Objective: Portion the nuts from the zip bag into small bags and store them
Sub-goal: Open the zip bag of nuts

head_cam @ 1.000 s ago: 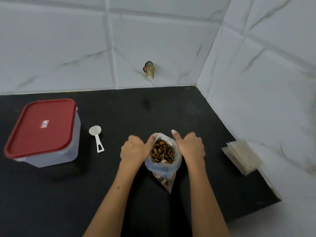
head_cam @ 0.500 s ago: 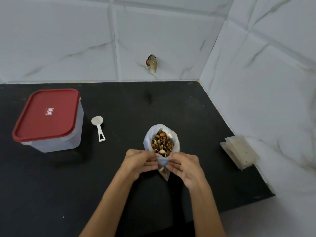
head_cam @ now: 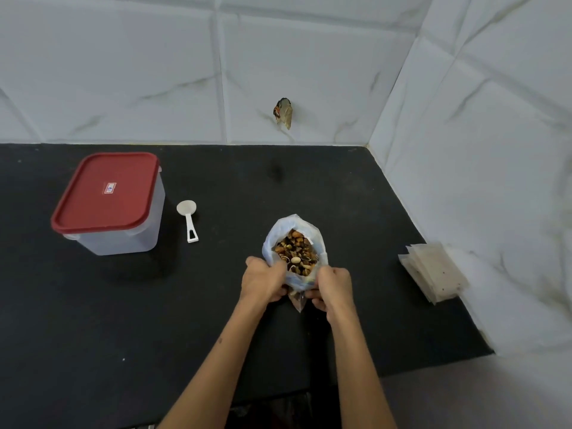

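Observation:
A clear zip bag point(head_cam: 289, 227) stands upright on the black counter point(head_cam: 309, 187), its mouth open and rolled down, showing mixed nuts point(head_cam: 295, 250) inside. My left hand point(head_cam: 263, 280) grips the bag's near left side, fingers curled round the plastic. On the near right side my right hand point(head_cam: 332, 287) pinches the bag in the same way. A stack of small clear bags point(head_cam: 433, 272) lies to the right, beside the wall. A white scoop point(head_cam: 188, 218) rests to the left of the zip bag.
A translucent container with a red lid point(head_cam: 106, 191) stands at the left. Tiled walls close the back and right sides. A small brownish object point(head_cam: 283, 112) sticks to the back wall.
Both hands dropped from the bag's rim to its near lower sides and now grip it there. The view has shifted slightly.

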